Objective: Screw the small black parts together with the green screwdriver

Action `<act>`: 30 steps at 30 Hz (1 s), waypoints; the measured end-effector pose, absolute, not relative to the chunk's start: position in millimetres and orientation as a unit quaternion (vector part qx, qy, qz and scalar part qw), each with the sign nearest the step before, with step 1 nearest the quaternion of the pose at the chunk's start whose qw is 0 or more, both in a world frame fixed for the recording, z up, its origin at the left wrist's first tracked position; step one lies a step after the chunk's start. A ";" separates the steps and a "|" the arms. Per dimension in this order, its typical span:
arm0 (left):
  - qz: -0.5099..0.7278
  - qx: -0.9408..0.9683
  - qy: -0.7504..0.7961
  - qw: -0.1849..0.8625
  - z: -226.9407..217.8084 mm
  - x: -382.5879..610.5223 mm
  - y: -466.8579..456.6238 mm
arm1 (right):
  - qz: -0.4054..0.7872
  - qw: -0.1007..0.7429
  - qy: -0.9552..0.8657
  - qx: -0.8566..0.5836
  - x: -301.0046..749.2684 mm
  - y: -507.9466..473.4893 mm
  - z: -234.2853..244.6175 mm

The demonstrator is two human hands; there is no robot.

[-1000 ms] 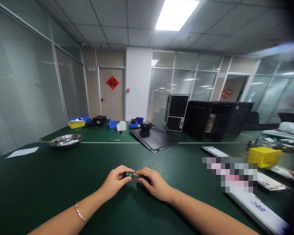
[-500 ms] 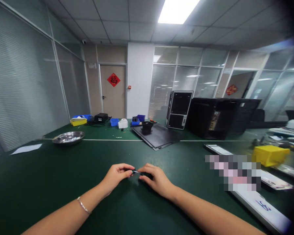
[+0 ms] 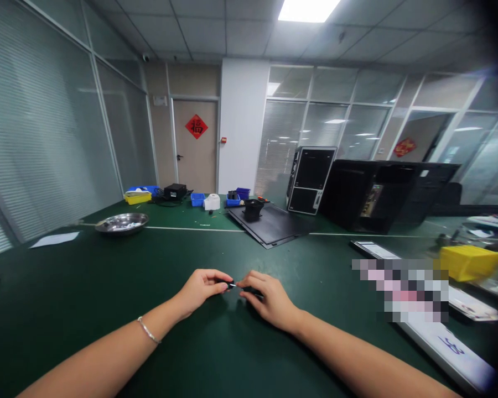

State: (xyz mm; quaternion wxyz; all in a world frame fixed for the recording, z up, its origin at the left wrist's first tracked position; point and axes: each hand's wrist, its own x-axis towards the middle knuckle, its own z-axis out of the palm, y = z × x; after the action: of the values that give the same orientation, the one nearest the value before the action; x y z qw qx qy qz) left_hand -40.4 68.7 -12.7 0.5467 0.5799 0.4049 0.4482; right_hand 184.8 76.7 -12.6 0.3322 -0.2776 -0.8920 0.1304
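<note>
My left hand pinches a small black part between thumb and fingertips, just above the green table. Most of that part is covered by the fingers, so its kind cannot be made out. Opposite it, my right hand is closed on a small screwdriver with a dark handle. Its thin metal shaft points left, to the black part, and the tip meets it or lies very close. A bracelet circles the left wrist.
A metal bowl and paper sheet lie left. Ahead is a black panel with a black fan-like part on it. Computer cases stand behind. At right are a long white-and-black item and yellow bin.
The view has shifted slightly, so the background sits higher and further right. Both hands keep their grip; the metal shaft shows less between them, with the fingertips closer together.
</note>
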 end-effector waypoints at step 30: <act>0.509 0.622 0.418 0.424 -18.5 -36.7 73.0 | 0.187 0.396 -0.855 -0.278 183.6 82.0 -15.4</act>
State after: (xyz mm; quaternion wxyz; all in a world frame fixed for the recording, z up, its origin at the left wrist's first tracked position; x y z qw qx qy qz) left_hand -36.7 73.0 -18.5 0.4236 0.6219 0.4176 0.5094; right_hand 183.6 82.0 -15.4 0.3965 -0.2778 -0.8549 0.1866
